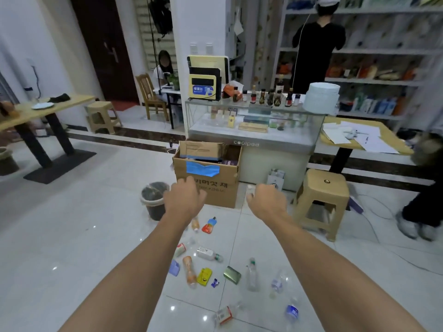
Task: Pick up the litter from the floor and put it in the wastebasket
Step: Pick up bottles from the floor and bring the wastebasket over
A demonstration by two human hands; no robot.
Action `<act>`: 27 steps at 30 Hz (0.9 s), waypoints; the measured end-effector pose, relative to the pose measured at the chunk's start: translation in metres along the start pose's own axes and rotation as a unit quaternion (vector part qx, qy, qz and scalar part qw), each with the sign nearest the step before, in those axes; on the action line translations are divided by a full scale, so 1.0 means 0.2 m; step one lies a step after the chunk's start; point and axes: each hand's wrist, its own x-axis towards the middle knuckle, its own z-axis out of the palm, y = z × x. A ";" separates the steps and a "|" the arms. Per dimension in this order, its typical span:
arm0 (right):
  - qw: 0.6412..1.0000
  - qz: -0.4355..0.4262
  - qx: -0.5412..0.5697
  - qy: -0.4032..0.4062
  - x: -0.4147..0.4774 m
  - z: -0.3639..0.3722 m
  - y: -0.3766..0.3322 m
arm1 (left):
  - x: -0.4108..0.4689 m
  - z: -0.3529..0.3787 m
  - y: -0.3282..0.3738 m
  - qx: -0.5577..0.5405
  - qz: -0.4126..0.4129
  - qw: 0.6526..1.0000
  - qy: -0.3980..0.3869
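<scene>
Litter is strewn over the white tiled floor between my forearms: an orange bottle (189,271), a yellow packet (204,276), a green tin (232,274), a red pouch with a blue cap (209,225), several clear plastic bottles such as one (252,275), and a red-and-white carton (224,315). The dark wastebasket with a pale liner (153,200) stands on the floor just left of my left hand. My left hand (183,198) is stretched forward, fingers spread, empty. My right hand (267,200) is held out with its fingers curled in, nothing visible in it.
An open cardboard box with blue tape (208,173) sits behind my hands, against a glass display counter (254,130). A tan plastic stool (322,200) stands to the right with cables on the floor beyond it. Tables stand left (31,113) and right (359,137). Three other people are around the room.
</scene>
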 end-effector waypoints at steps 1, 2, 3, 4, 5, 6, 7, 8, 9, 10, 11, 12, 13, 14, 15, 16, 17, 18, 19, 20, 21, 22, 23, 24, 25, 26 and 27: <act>1.000 0.013 0.001 -0.002 0.06 0.02 -0.05 | 0.09 0.02 -0.04 -0.006 0.010 1.000 -0.004; 1.000 0.025 0.002 -0.003 0.12 0.05 -0.11 | 0.18 0.03 -0.07 -0.012 0.019 1.000 -0.010; 0.999 0.033 0.001 -0.005 0.18 0.06 -0.16 | 0.28 0.04 -0.10 -0.017 0.027 0.999 -0.019; 0.999 0.040 0.000 -0.007 0.23 0.08 -0.21 | 0.36 0.05 -0.13 -0.020 0.036 0.999 -0.028; 0.999 0.048 0.001 -0.006 0.28 0.09 -0.25 | 0.45 0.06 -0.15 -0.018 0.047 0.998 -0.036; 0.998 0.058 0.000 -0.004 0.33 0.11 -0.28 | 0.53 0.07 -0.15 -0.013 0.060 0.997 -0.042; 0.998 0.068 -0.001 -0.002 0.38 0.13 -0.31 | 0.60 0.09 -0.15 -0.009 0.073 0.996 -0.049; 0.997 0.079 -0.001 0.002 0.41 0.14 -0.32 | 0.67 0.11 -0.14 -0.010 0.087 0.995 -0.054; 0.996 0.091 -0.001 0.006 0.44 0.16 -0.32 | 0.72 0.14 -0.12 -0.014 0.102 0.993 -0.058; 0.994 0.105 -0.003 0.011 0.47 0.17 -0.31 | 0.77 0.17 -0.09 -0.018 0.116 0.991 -0.063; 0.993 0.117 -0.010 0.014 0.48 0.19 -0.28 | 0.81 0.21 -0.05 -0.020 0.131 0.989 -0.071; 0.991 0.131 -0.019 0.017 0.50 0.20 -0.24 | 0.84 0.25 0.00 -0.022 0.146 0.986 -0.083; 0.988 0.148 -0.023 0.021 0.50 0.21 -0.19 | 0.86 0.29 0.05 -0.024 0.162 0.982 -0.096; 0.985 0.170 -0.021 0.026 0.50 0.22 -0.12 | 0.88 0.34 0.11 -0.028 0.180 0.977 -0.111; 0.981 0.193 -0.019 0.030 0.50 0.23 -0.04 | 0.89 0.39 0.18 -0.031 0.198 0.972 -0.126; 0.976 0.214 -0.019 0.034 0.50 0.23 0.05 | 0.90 0.44 0.24 -0.035 0.215 0.966 -0.139; 0.971 0.236 -0.021 0.035 0.50 0.23 0.15 | 0.91 0.49 0.31 -0.037 0.228 0.961 -0.150; 0.965 0.260 -0.022 0.037 0.50 0.23 0.25 | 0.92 0.53 0.37 -0.038 0.240 0.957 -0.157; 0.958 0.282 -0.021 0.040 0.51 0.23 0.35 | 0.93 0.58 0.44 -0.038 0.249 0.955 -0.159; 0.952 0.303 -0.019 0.047 0.51 0.24 0.45 | 0.94 0.63 0.51 -0.037 0.256 0.953 -0.158; 0.946 0.320 -0.016 0.057 0.53 0.24 0.54 | 0.94 0.68 0.58 -0.034 0.261 0.952 -0.155; 0.940 0.333 -0.009 0.068 0.53 0.24 0.63 | 0.94 0.72 0.64 -0.034 0.264 0.951 -0.155; 0.936 0.345 0.002 0.078 0.54 0.26 0.72 | 0.94 0.77 0.70 -0.038 0.264 0.951 -0.156; 0.931 0.356 0.011 0.083 0.55 0.28 0.79 | 0.93 0.83 0.75 -0.044 0.266 0.951 -0.154; 0.926 0.368 0.015 0.081 0.56 0.31 0.87 | 0.93 0.90 0.80 -0.047 0.267 0.950 -0.155; 0.922 0.380 0.017 0.073 0.56 0.36 0.94 | 0.91 0.97 0.84 -0.048 0.266 0.949 -0.161; 0.919 0.389 0.018 0.063 0.57 0.42 1.01 | 0.90 1.05 0.87 -0.048 0.263 0.948 -0.171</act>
